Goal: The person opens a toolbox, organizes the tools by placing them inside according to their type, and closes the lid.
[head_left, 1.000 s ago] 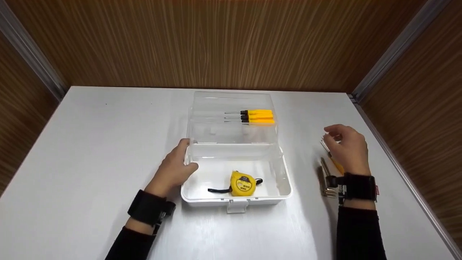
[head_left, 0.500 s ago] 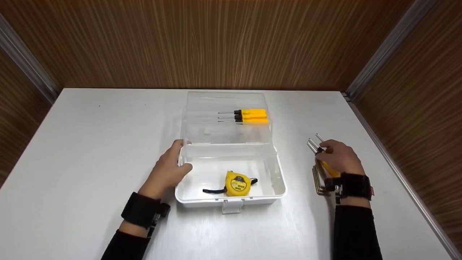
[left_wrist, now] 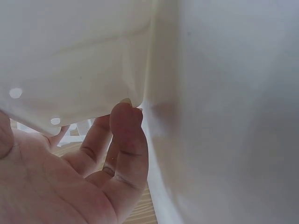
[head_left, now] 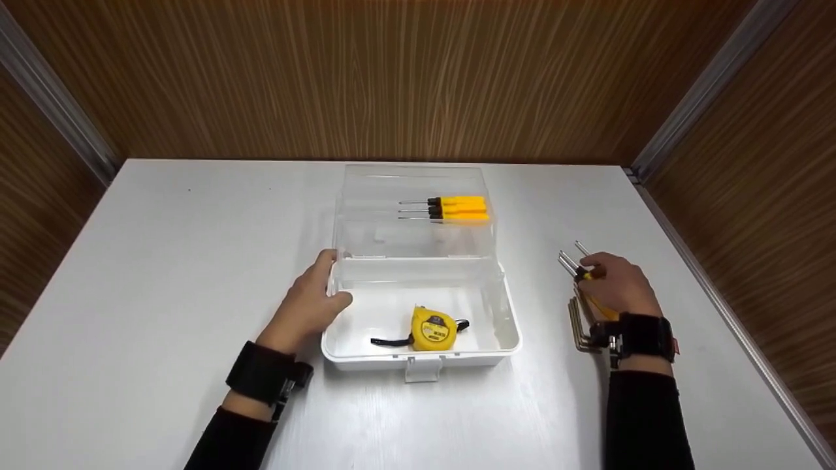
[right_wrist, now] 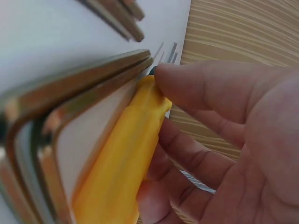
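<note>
Wood-grain panels close off three sides; a pale grey table (head_left: 163,261) fills the head view. At its middle sits a white toolbox (head_left: 509,333), clear lid (head_left: 411,183) thrown back, with a yellow tape measure (head_left: 433,328) lying in the front of the tub and three yellow-handled screwdrivers (head_left: 457,209) showing side by side at the lid. My left hand (head_left: 307,307) rests against the box's left wall, fingers relaxed, fingertips at the rim, thumb hooked over the edge. My right hand (head_left: 617,287) is well off to the right of the box, fingers curled down around a yellow-handled screwdriver set (head_left: 591,294); metal tips stick out past my knuckles toward the far side. A bunch of L-shaped hex keys (head_left: 578,326) lies on the table just beside that hand, on its left.

Left wrist view: white plastic wall of the toolbox (left_wrist: 70,56) very close. My left hand (left_wrist: 70,177) lies loose, one fingertip touching the box's lower corner. Nothing gripped.

Right wrist view: yellow handle of the screwdriver set (right_wrist: 117,168) runs diagonally under my right hand (right_wrist: 233,154), pinched between thumb and curled fingers. Hex keys (right_wrist: 60,116), brassy, lie right against the handle on the table; more key ends show at top left.
</note>
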